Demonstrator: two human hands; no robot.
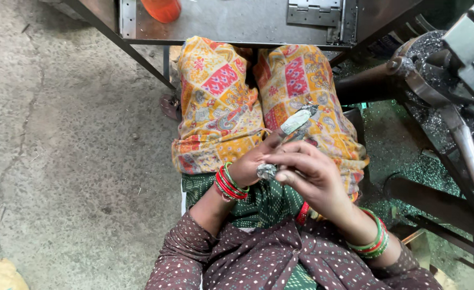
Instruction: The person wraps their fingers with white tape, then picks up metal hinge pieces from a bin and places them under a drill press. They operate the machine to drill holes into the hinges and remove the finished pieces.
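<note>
She is sitting low, knees draped in yellow patterned cloth (221,102), with both hands brought together over her lap. The left hand (250,164) is curled shut around a small silvery metal piece (267,171) (a crumpled or knurled lump, hard to say which), which shows at the heel of her fingers. The right hand (312,174) lies over the left, fingers bent and pinching at the same spot; whether it truly grips the piece or only steadies it, I cannot tell. A flat grey metal strip (297,121) sticks out beyond the fingertips, slanting up over her right knee, seemingly held between the two hands.

To my eye she is in the middle of fitting or working the two bits together by hand. The next move would call for a firm pinch and a careful turn, keeping the strip from slipping.

Ahead is a metal surface (237,24) with a hinge (315,13) and an orange object (161,9); a machine (451,64) stands to her right.
</note>
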